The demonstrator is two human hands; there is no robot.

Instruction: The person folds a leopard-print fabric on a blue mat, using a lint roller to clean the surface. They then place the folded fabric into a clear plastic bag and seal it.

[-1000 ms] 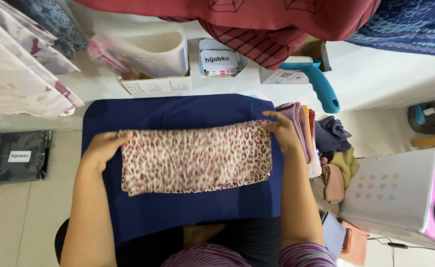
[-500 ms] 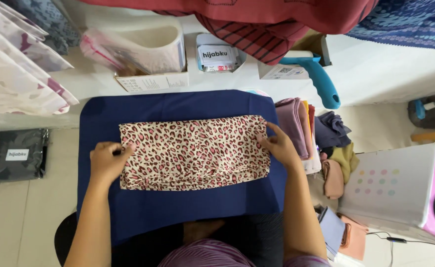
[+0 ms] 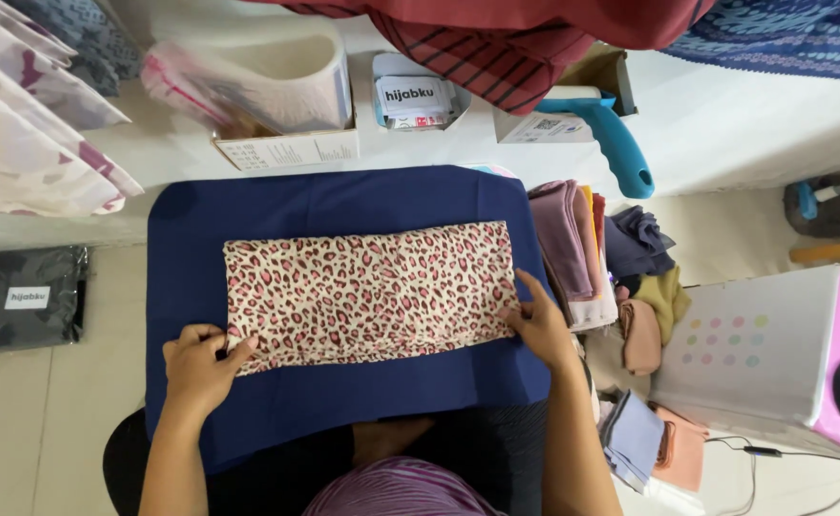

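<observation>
Leopard-print cloth (image 3: pixel 367 294) is what both hands are on, and it's already down to a long flat band lying across the middle of the navy board (image 3: pixel 343 382). So from where I'm standing the lengthwise folding looks mostly done; the band is still wide side to side, so I'd guess the crosswise folds are what's left.

Left hand (image 3: pixel 198 368) sits at about 7 o'clock of the cloth, fingers curled and pinching the near left corner. Right hand (image 3: pixel 539 325) is at roughly 4 o'clock, pressed on the near right edge, fingertips on the fabric. Can't really tell if it's pinching or just holding it flat.

Surface is that navy cover over a lap-level board, smooth, nothing else on it.

Around it:
- 3 o'clock: stack of folded cloths (image 3: pixel 582 253) in mauve, grey, mustard, more spilling to the floor
- 1 o'clock: blue-handled tool (image 3: pixel 616 143) by a small box
- 12 o'clock: card box (image 3: pixel 286 148) with a plastic bag in it
- 9 o'clock: black packet (image 3: pixel 23 298) on the pale floor
- 4 o'clock: white and pink box (image 3: pixel 773 354) with pastel dots

Hanging fabrics along the far wall, red stripes and blue prints.
</observation>
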